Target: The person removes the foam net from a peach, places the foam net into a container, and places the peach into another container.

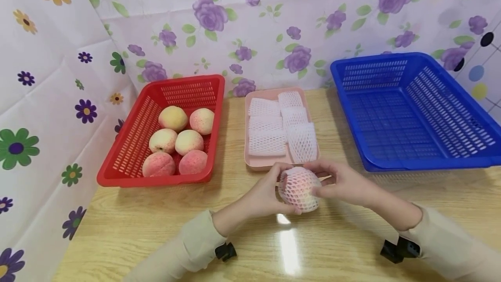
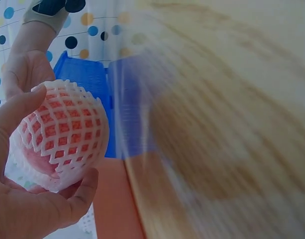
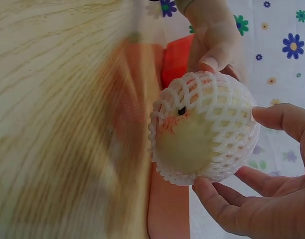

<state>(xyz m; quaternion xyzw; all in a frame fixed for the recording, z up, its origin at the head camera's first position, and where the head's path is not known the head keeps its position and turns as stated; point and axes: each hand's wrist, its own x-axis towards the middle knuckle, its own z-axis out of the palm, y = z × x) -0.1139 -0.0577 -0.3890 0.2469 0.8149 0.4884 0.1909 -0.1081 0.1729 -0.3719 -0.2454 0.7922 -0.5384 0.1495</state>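
Between both hands, above the table in front of the pink tray, is a peach (image 1: 300, 188) in a white foam net sleeve. My left hand (image 1: 266, 193) grips it from the left, thumb and fingers curled around the netted side. From the right, my right hand (image 1: 346, 184) holds the sleeve with thumb and fingertips. In the right wrist view, the sleeve's opening leaves bare pale peach skin (image 3: 187, 147) with a dark spot near the edge. Netting covers the red side of the peach (image 2: 67, 124) in the left wrist view.
A red basket (image 1: 156, 182) with several bare peaches (image 1: 189, 142) stands at the left. Behind the hands, the pink tray (image 1: 266, 162) holds several flat foam sleeves (image 1: 267, 136). A blue basket (image 1: 391, 164) stands at the right. Floral cloth (image 1: 266, 25) hangs behind the table.
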